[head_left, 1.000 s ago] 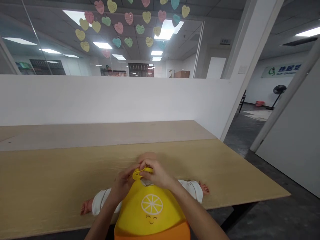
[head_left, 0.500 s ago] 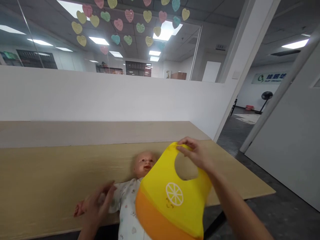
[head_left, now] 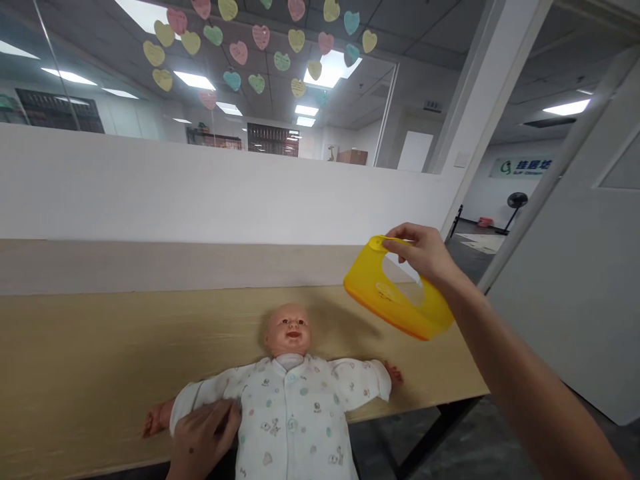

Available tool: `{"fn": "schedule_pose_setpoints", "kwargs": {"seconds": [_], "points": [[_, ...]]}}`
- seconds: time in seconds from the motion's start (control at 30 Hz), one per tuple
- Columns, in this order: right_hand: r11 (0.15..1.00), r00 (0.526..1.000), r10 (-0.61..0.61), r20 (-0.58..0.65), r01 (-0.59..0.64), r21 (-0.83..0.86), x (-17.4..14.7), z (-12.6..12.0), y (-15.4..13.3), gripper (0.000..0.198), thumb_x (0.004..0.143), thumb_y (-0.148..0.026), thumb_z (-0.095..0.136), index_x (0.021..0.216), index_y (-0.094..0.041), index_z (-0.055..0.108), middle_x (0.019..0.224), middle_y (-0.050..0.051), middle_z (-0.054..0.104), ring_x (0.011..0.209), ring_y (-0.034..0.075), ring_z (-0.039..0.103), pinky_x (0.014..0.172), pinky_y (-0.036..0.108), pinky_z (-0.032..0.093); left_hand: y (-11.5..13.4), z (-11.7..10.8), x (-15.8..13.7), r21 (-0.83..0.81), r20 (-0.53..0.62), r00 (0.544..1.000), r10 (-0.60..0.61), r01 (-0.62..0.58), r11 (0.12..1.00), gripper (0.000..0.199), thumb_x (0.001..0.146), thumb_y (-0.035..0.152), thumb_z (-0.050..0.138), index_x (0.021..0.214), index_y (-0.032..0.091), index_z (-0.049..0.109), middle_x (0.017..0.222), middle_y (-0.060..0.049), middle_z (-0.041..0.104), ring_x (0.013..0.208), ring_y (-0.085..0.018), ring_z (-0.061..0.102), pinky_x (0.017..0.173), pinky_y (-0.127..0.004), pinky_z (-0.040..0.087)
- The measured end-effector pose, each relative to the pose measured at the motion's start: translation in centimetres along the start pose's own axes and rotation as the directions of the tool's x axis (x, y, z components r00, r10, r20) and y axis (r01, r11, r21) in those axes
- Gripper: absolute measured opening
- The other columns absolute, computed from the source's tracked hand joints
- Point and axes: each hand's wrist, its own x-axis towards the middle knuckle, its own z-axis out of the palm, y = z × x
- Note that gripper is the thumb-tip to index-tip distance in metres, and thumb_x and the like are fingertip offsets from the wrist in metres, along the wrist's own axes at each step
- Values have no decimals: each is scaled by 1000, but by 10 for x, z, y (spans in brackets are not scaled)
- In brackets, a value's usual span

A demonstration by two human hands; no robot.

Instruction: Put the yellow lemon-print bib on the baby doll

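Note:
A baby doll (head_left: 290, 400) lies on its back on the table, arms spread, in a white button-up outfit with small prints. My right hand (head_left: 423, 252) pinches a yellow bib (head_left: 367, 267) by one end of its neck strap, above and to the right of the doll's head. The bib hangs tilted, foreshortened, with its neck opening and orange lower edge showing. My left hand (head_left: 204, 433) rests against the doll's sleeve and side at the lower left. Its fingers are curled, and whatever is between them is hidden.
The wooden table (head_left: 100, 360) ends at the right above a dark metal leg (head_left: 440, 433). Behind it stands a white half wall (head_left: 200, 193) with glass bearing heart-shaped notes (head_left: 261, 37). An open door (head_left: 575, 300) and a fan (head_left: 517, 201) are at the right.
My right hand has lifted the bib up and to the right, away from the doll's chest, uncovering its body and arm. My left hand has moved down and right, its fingers curling in.

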Motion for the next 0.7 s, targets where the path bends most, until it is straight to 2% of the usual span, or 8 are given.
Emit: {"fn": "schedule_pose_setpoints", "kwargs": {"seconds": [0.17, 0.33, 0.43, 0.53, 0.63, 0.7], "points": [[987, 983, 153, -98, -148, 61, 32, 7, 40, 26, 59, -33, 76, 69, -14, 61, 64, 2, 61, 44, 5, 44, 39, 18, 34, 1, 4, -11, 64, -59, 998, 18, -14, 998, 14, 83, 17, 54, 70, 18, 58, 57, 2, 68, 48, -9, 63, 53, -18, 48], [926, 915, 360, -181, -327, 188, 44, -7, 111, 33, 50, -32, 77, 71, -14, 59, 59, 1, 59, 44, 6, 42, 38, 18, 29, 6, 7, -19, 102, -119, 992, -31, 43, 994, 18, 83, 17, 54, 66, 19, 60, 55, 1, 68, 47, -11, 63, 52, -20, 49], [879, 857, 474, -200, -446, 170, 23, -12, 163, 29, 51, -29, 75, 70, -15, 58, 53, -2, 55, 43, 8, 44, 39, 19, 29, 10, 8, -21, 63, -96, 990, -101, 108, 992, 20, 83, 19, 53, 66, 20, 63, 56, 1, 68, 48, -11, 63, 51, -20, 49], [807, 775, 581, -250, -588, 52, -16, -14, 215, 17, 57, -23, 70, 65, -16, 56, 47, -2, 52, 42, 10, 46, 42, 23, 32, 12, 8, -23, 8, -93, 984, -153, 155, 988, 20, 83, 21, 54, 66, 20, 64, 56, 0, 69, 47, -11, 63, 51, -19, 49], [752, 746, 630, -215, -655, -70, -59, -17, 258, 11, 64, -20, 65, 66, -18, 55, 51, 1, 57, 46, 14, 52, 46, 26, 35, 12, 9, -25, 23, -73, 980, -185, 187, 982, 21, 84, 23, 53, 67, 19, 64, 58, 0, 69, 49, -12, 64, 53, -19, 50], [741, 750, 620, -233, -656, -142, -82, -21, 279, 8, 67, -20, 63, 67, -19, 55, 56, 3, 60, 50, 16, 55, 49, 28, 37, 12, 10, -26, 58, -62, 982, -179, 182, 982, 21, 85, 24, 52, 68, 19, 64, 59, -1, 70, 50, -12, 65, 53, -20, 50]]}}
